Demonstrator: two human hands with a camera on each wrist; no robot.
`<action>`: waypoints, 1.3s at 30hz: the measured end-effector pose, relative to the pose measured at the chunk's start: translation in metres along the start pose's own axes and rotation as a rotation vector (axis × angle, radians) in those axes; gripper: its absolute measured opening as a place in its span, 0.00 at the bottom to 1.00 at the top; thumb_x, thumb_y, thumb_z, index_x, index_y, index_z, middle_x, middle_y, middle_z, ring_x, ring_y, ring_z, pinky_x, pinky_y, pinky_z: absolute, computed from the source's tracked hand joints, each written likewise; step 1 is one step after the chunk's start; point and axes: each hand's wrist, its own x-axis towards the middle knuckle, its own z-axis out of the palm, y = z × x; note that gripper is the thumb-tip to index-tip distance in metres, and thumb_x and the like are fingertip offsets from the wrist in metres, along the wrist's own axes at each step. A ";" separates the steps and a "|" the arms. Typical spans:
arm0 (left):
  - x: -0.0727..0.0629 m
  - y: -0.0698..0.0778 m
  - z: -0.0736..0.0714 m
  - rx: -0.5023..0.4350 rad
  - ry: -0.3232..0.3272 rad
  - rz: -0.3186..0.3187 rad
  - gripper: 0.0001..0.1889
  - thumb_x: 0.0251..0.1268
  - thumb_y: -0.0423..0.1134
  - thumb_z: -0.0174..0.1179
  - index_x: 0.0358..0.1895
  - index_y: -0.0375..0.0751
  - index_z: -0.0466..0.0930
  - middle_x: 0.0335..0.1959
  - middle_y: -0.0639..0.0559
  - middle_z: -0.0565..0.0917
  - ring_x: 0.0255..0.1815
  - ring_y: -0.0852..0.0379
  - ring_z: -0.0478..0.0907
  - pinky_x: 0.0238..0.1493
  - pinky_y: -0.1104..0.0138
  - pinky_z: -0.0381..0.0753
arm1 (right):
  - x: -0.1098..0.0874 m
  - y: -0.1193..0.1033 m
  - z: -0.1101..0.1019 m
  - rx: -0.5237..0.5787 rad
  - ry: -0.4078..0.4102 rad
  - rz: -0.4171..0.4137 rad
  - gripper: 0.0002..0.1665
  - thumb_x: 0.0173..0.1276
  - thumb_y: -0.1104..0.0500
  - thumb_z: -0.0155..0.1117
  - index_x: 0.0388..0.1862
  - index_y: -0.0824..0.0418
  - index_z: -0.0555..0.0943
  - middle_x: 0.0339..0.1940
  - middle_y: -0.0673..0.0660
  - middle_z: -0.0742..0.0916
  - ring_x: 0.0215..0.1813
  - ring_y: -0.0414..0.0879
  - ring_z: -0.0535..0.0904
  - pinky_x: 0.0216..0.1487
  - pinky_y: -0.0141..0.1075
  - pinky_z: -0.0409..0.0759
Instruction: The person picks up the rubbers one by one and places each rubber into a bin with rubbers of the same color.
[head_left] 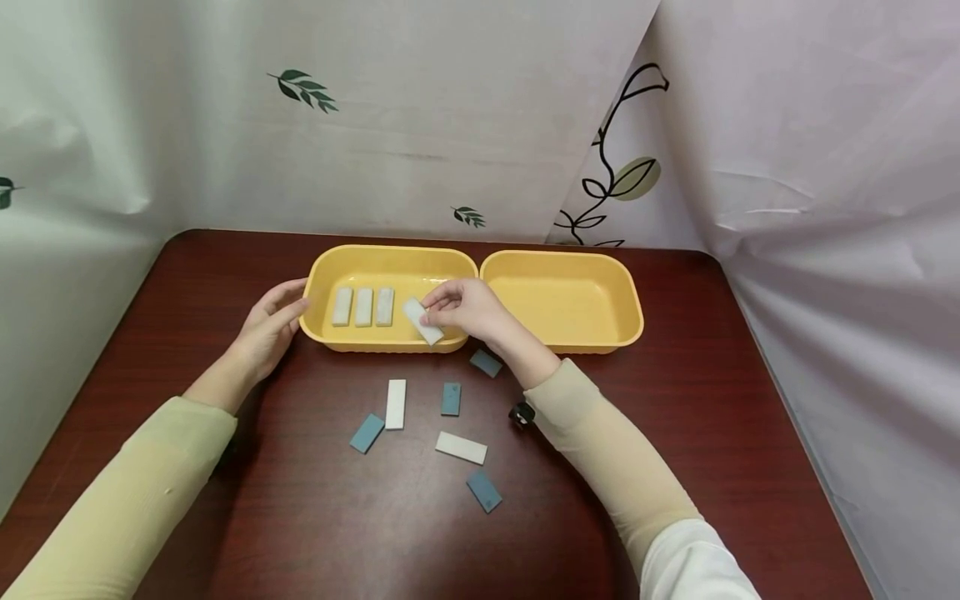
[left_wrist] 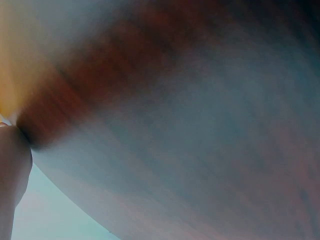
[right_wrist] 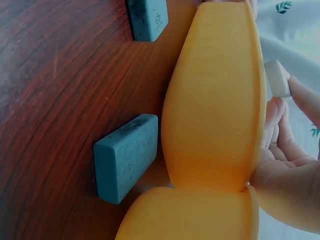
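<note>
In the head view my right hand (head_left: pixel 472 310) pinches a white eraser (head_left: pixel 424 322) between thumb and fingers, over the right part of the left yellow tray (head_left: pixel 390 345). The right wrist view shows this white eraser (right_wrist: pixel 277 78) above the tray's rim. Three whitish erasers (head_left: pixel 363 307) lie in a row inside that tray. My left hand (head_left: pixel 266 329) rests against the tray's left end, fingers and thumb extended to its rim. The left wrist view is mostly blurred, with part of the left hand (left_wrist: pixel 12 170) at its edge.
A second yellow tray (head_left: pixel 562 348) adjoins the first on the right. In front lie white erasers (head_left: pixel 396 404), (head_left: pixel 461 447) and several blue ones, such as the blue eraser (head_left: pixel 486 362) by the trays; one is marked 4B. A patterned sheet (head_left: pixel 375 167) hangs behind the table (head_left: pixel 315 517).
</note>
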 end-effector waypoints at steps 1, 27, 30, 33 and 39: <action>0.000 0.000 0.000 -0.001 0.001 0.000 0.15 0.82 0.30 0.54 0.61 0.52 0.78 0.62 0.60 0.75 0.60 0.68 0.78 0.59 0.80 0.78 | 0.001 0.000 0.000 0.010 0.002 0.004 0.13 0.66 0.68 0.77 0.48 0.71 0.87 0.37 0.57 0.88 0.35 0.40 0.81 0.38 0.25 0.80; 0.000 -0.002 0.001 0.009 -0.014 0.024 0.15 0.83 0.29 0.53 0.62 0.51 0.78 0.62 0.59 0.76 0.60 0.67 0.78 0.58 0.79 0.79 | 0.032 -0.001 0.025 0.195 0.065 0.104 0.16 0.71 0.70 0.72 0.55 0.76 0.84 0.41 0.59 0.87 0.40 0.40 0.81 0.39 0.24 0.81; 0.001 -0.002 0.001 0.020 -0.010 0.028 0.15 0.83 0.29 0.52 0.62 0.51 0.78 0.62 0.60 0.76 0.60 0.67 0.78 0.59 0.79 0.78 | 0.035 -0.001 0.026 0.221 0.077 0.134 0.17 0.71 0.70 0.72 0.56 0.76 0.84 0.42 0.60 0.87 0.39 0.40 0.81 0.39 0.25 0.81; 0.001 -0.002 0.002 0.016 -0.009 0.026 0.15 0.83 0.29 0.52 0.62 0.51 0.78 0.62 0.59 0.76 0.60 0.67 0.78 0.60 0.79 0.78 | 0.038 -0.001 0.027 0.249 0.085 0.164 0.18 0.71 0.70 0.71 0.57 0.76 0.83 0.47 0.64 0.89 0.39 0.40 0.81 0.40 0.27 0.82; 0.001 -0.002 0.001 0.025 -0.003 0.022 0.15 0.83 0.30 0.53 0.62 0.53 0.78 0.63 0.60 0.75 0.61 0.68 0.78 0.61 0.79 0.77 | 0.045 0.000 0.032 0.299 0.080 0.209 0.19 0.71 0.72 0.71 0.58 0.77 0.83 0.59 0.71 0.87 0.40 0.42 0.82 0.54 0.37 0.89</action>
